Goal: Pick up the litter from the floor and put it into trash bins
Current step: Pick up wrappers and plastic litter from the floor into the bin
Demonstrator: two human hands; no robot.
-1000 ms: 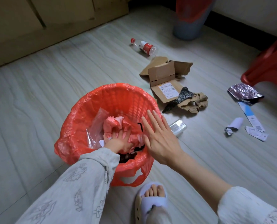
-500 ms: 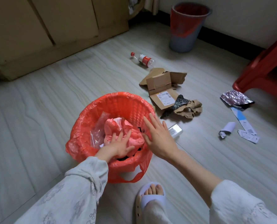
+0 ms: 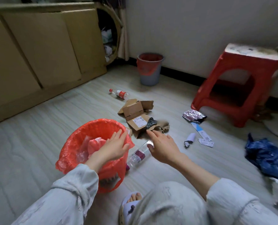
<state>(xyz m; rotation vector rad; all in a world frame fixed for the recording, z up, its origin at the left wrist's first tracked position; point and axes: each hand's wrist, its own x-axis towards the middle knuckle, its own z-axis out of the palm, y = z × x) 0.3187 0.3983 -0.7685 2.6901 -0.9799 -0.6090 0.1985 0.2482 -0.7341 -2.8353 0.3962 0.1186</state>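
The person's left hand (image 3: pixel 114 147) hangs over the near right rim of the red-lined bin (image 3: pixel 86 129), fingers straight and loose, gripping nothing. Inside the bin lie a pink bag (image 3: pixel 95 143) and some clear plastic (image 3: pixel 82 153). The right hand (image 3: pixel 163 147) reaches out over the floor (image 3: pixel 37 127) just right of the bin, fingers spread and relaxed, its grip wide and empty; the thumb lies close to the far end of a clear bottle with a purple label (image 3: pixel 139 154), though contact cannot be told.

That bottle lies on its side between the bin and the right hand. Beyond the fingertips sits a torn cardboard box (image 3: pixel 135 117) with a black scrap (image 3: pixel 150 123) on it. Farther off lies a red-labelled bottle (image 3: pixel 119 93). To the right are a foil wrapper (image 3: pixel 194 115), paper slips (image 3: pixel 201 134) and a small paper roll (image 3: pixel 190 138). A crumpled blue bag (image 3: pixel 268 155) rests at the far right.

A second bin, grey with a red liner (image 3: pixel 149 69), stands by the far wall, with a red stool (image 3: pixel 239 83) to its right and wooden cabinets (image 3: pixel 37 51) on the left.
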